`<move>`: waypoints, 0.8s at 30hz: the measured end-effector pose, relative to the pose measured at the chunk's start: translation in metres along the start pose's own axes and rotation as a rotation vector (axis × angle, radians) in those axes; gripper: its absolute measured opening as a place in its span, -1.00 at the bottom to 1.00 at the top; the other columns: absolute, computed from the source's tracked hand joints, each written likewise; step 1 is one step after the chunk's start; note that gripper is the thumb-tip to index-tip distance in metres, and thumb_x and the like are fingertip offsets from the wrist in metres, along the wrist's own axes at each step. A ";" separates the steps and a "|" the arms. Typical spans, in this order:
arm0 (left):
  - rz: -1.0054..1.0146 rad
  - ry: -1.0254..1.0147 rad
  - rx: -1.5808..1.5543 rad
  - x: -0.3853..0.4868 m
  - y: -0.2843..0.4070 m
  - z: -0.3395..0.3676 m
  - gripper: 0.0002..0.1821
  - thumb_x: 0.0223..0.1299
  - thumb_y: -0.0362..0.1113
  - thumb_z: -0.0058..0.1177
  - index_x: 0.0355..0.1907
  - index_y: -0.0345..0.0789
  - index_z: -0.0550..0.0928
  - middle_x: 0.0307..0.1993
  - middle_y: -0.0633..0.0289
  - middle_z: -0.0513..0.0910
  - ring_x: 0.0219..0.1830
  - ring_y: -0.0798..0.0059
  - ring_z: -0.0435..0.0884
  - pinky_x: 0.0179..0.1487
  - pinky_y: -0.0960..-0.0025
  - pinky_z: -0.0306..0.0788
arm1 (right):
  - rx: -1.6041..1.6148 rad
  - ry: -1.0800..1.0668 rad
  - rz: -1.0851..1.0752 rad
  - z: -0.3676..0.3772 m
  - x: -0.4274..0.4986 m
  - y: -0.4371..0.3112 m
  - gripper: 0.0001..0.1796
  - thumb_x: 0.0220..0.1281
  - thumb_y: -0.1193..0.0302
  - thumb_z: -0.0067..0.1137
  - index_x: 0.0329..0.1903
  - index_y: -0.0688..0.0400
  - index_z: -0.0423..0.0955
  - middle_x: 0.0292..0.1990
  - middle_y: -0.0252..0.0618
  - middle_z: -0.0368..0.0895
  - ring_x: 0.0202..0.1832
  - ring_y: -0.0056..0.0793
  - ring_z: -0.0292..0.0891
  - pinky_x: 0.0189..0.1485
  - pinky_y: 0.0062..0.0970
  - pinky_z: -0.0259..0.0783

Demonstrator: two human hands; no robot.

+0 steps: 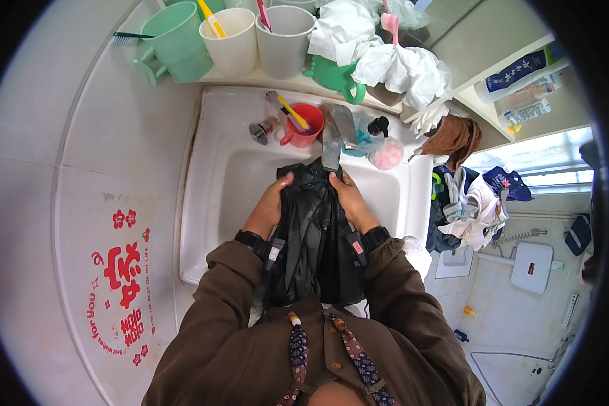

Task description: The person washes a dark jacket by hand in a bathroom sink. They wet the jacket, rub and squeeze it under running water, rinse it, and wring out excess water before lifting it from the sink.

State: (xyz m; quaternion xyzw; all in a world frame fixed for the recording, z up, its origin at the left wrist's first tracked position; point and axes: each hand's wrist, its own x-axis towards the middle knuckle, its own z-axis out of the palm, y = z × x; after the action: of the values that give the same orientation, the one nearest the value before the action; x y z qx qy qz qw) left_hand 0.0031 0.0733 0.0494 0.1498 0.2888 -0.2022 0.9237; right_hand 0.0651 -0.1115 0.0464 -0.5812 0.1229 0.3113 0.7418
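Observation:
A dark, wet-looking garment or cloth (312,228) hangs bunched between my hands over the white ceramic washbasin (218,116), its lower part reaching towards my body. My left hand (276,200) holds its upper left edge, thumb on top. At the upper right edge, my right hand (350,198) grips the cloth with the thumb near the metal faucet (331,147). The faucet's spout ends just above the bunched top of the cloth. Both wrists carry black straps with small devices. The fingers under the cloth are hidden.
On the basin's back ledge stand a red mug (304,127) with a toothbrush, a drain stopper (264,130) and a pink mesh puff (386,154). Cups (286,45) and crumpled white tissues (403,73) crowd the shelf above. Clothes (472,203) hang at the right; a tiled wall (106,177) borders the left.

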 end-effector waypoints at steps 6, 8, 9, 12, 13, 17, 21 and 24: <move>0.222 0.145 0.408 0.017 0.009 -0.015 -0.70 0.15 -0.25 0.07 -0.09 -0.35 0.52 -0.16 0.10 0.58 -0.18 0.29 0.58 -0.07 0.27 0.47 | 0.072 -0.007 -0.010 -0.004 0.007 -0.013 -0.70 0.23 0.46 0.00 0.03 0.16 0.37 -0.18 -0.30 0.55 -0.17 -0.51 0.47 -0.14 -0.56 0.43; 0.345 0.335 0.487 0.031 -0.001 -0.025 -0.68 0.15 -0.20 0.10 -0.09 -0.33 0.52 -0.18 0.13 0.59 -0.19 0.30 0.57 -0.08 0.27 0.48 | 0.024 -0.038 -0.096 0.005 0.006 -0.012 -0.69 0.21 0.50 0.00 0.03 0.14 0.39 -0.19 -0.31 0.55 -0.17 -0.53 0.46 -0.12 -0.56 0.41; 0.387 0.328 0.422 0.039 -0.005 -0.028 -0.67 0.15 -0.17 0.10 -0.10 -0.33 0.52 -0.20 0.13 0.59 -0.21 0.31 0.57 -0.09 0.26 0.48 | -0.028 -0.036 -0.149 0.012 0.005 -0.012 -0.69 0.20 0.50 0.01 0.02 0.13 0.40 -0.19 -0.32 0.55 -0.17 -0.53 0.46 -0.11 -0.57 0.39; 0.275 0.328 0.112 0.052 -0.017 -0.028 -0.64 0.22 -0.04 0.00 -0.17 -0.32 0.52 -0.31 0.16 0.59 -0.29 0.34 0.56 -0.16 0.25 0.47 | -0.458 -0.014 -0.378 0.043 -0.011 -0.001 -0.80 0.20 0.42 0.03 -0.13 0.17 0.46 -0.25 -0.34 0.55 -0.20 -0.51 0.45 -0.11 -0.52 0.34; 0.283 0.267 0.079 0.052 -0.021 -0.024 -0.62 0.23 0.00 -0.04 -0.19 -0.31 0.52 -0.32 0.16 0.59 -0.29 0.33 0.56 -0.18 0.25 0.47 | -0.598 0.017 -0.444 0.049 -0.015 0.002 -0.77 0.20 0.36 0.04 -0.14 0.21 0.46 -0.26 -0.26 0.56 -0.19 -0.44 0.47 -0.09 -0.49 0.34; 0.274 0.354 0.244 0.041 -0.044 0.009 -0.58 0.21 0.10 -0.07 -0.24 -0.26 0.51 -0.36 0.18 0.57 -0.32 0.34 0.55 -0.23 0.29 0.45 | -1.088 0.047 -0.468 0.050 -0.015 0.003 -0.69 0.20 0.17 -0.02 -0.30 0.18 0.48 -0.31 0.02 0.54 -0.26 -0.01 0.47 -0.25 -0.23 0.38; 0.112 0.338 0.308 0.035 -0.052 0.027 -0.60 0.18 -0.02 0.01 -0.15 -0.33 0.51 -0.28 0.18 0.57 -0.29 0.38 0.55 -0.23 0.31 0.46 | -0.842 0.243 -0.295 0.035 -0.003 0.000 -0.64 0.23 0.13 -0.06 -0.31 0.18 0.49 -0.43 0.04 0.54 -0.33 0.01 0.48 -0.28 -0.22 0.38; 0.251 0.328 0.315 0.035 -0.048 0.020 -0.56 0.22 0.02 -0.05 -0.20 -0.39 0.51 -0.31 0.21 0.56 -0.32 0.42 0.53 -0.25 0.36 0.43 | -0.938 0.075 -0.374 0.038 -0.003 0.010 -0.63 0.24 0.13 -0.05 -0.29 0.21 0.48 -0.47 0.02 0.53 -0.42 -0.04 0.47 -0.31 -0.31 0.37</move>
State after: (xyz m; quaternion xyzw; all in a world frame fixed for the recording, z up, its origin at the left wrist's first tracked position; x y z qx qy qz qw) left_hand 0.0169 0.0130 0.0366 0.3572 0.3789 -0.1015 0.8477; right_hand 0.0500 -0.0752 0.0510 -0.8745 -0.1097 0.1739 0.4392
